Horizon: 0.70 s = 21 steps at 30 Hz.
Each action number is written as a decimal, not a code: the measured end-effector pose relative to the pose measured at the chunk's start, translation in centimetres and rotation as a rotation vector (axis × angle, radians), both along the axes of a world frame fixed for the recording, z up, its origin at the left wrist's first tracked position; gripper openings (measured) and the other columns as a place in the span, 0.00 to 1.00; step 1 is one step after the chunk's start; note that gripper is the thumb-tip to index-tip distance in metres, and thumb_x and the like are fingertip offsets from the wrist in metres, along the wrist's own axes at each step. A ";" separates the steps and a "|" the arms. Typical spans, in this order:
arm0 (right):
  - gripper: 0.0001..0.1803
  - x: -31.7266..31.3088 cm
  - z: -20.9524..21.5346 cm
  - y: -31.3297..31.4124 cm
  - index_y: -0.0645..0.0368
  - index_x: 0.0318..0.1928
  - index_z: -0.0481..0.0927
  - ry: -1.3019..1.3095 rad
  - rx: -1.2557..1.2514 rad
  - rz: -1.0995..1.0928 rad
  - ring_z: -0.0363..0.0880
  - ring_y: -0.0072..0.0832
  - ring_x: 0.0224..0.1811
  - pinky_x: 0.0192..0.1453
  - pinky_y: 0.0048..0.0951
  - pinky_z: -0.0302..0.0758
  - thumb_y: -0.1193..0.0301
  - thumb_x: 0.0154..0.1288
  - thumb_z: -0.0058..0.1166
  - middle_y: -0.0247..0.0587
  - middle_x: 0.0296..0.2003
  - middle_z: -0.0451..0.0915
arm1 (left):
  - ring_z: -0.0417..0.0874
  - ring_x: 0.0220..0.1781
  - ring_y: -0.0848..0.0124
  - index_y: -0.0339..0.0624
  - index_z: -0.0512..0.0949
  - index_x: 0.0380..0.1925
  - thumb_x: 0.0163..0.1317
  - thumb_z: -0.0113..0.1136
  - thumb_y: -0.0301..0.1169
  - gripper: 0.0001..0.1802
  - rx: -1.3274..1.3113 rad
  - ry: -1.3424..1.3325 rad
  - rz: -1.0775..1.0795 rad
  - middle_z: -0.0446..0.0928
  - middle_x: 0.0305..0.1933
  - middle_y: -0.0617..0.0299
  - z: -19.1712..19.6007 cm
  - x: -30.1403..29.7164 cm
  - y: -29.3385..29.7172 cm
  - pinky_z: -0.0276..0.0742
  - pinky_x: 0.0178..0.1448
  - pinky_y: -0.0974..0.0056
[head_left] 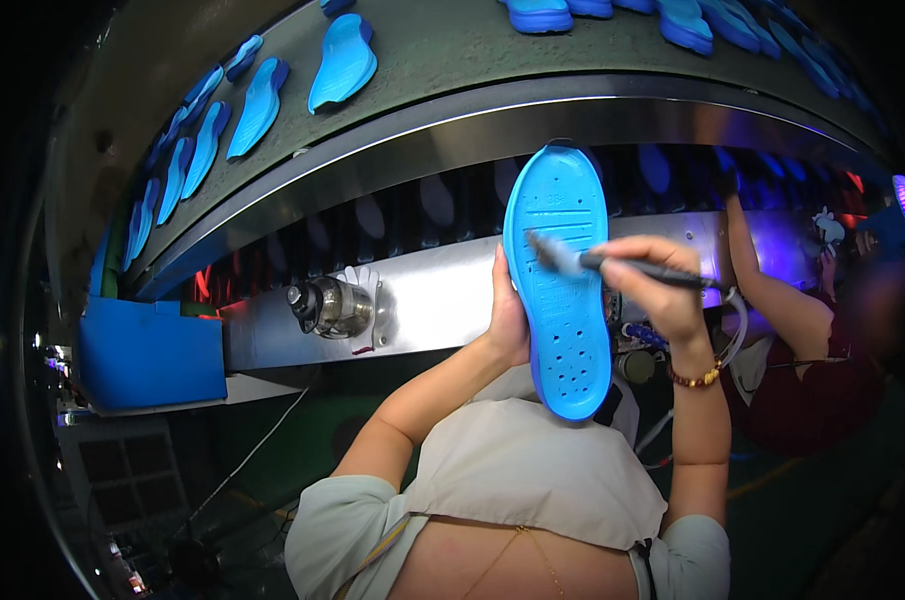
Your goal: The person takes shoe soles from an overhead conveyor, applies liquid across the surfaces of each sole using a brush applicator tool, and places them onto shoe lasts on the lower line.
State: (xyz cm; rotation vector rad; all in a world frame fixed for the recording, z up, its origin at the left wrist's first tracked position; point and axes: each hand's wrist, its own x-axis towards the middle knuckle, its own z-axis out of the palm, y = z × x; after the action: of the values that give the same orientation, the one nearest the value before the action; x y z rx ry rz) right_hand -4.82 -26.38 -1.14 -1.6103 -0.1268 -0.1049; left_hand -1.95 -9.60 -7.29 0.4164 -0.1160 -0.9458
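Note:
A bright blue shoe sole point(571, 345) stands lengthwise in front of my chest, its holed and ridged face toward me. My left hand point(510, 310) grips it by the left edge, with the fingers hidden behind it. In my right hand point(663, 287) is a black-handled brush point(621, 264), a pale tube running from the handle's end past my wrist. Its bristles point(555, 253) lie over the upper half of the sole, below the ridges; they look slightly blurred, and I cannot tell how firmly they touch.
A conveyor belt point(423, 60) carrying several blue soles point(343, 62) curves across the far side. Below it, a metal ledge point(423, 290) holds a dark-lidded bottle point(331, 306). A blue box point(153, 352) sits at left. At right, a co-worker's arm point(773, 290) reaches toward the line.

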 end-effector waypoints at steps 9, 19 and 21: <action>0.11 -0.6 -0.5 -0.3 0.65 0.35 0.80 -0.052 -0.075 0.169 0.78 0.27 0.39 0.45 0.25 0.73 0.81 0.47 0.59 0.44 0.32 0.80 | 0.75 0.46 0.58 0.39 0.61 0.56 0.46 0.15 0.75 0.55 0.299 0.069 0.417 0.72 0.44 0.47 1.5 1.7 -0.6 0.72 0.52 0.54; 0.13 -1.6 -0.7 -0.7 0.62 0.35 0.81 -0.224 -0.179 0.315 0.76 0.26 0.36 0.42 0.25 0.73 0.81 0.44 0.59 0.40 0.33 0.80 | 0.77 0.38 0.54 0.35 0.63 0.51 0.41 0.12 0.78 0.59 -0.006 -0.160 0.426 0.73 0.39 0.42 1.4 4.8 0.6 0.75 0.43 0.52; 0.12 -2.0 -0.9 -1.5 0.62 0.34 0.81 -0.155 -0.135 0.403 0.76 0.26 0.37 0.43 0.25 0.73 0.81 0.44 0.60 0.40 0.33 0.80 | 0.77 0.38 0.53 0.34 0.63 0.51 0.41 0.11 0.77 0.59 -0.044 -0.161 0.456 0.73 0.39 0.41 2.0 5.1 0.6 0.75 0.42 0.52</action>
State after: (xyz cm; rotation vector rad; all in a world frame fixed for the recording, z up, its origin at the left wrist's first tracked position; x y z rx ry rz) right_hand -6.80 -27.90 -2.01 -1.6789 -0.5846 0.0929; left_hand 3.11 -8.97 -5.28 0.4537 -0.1790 -0.4602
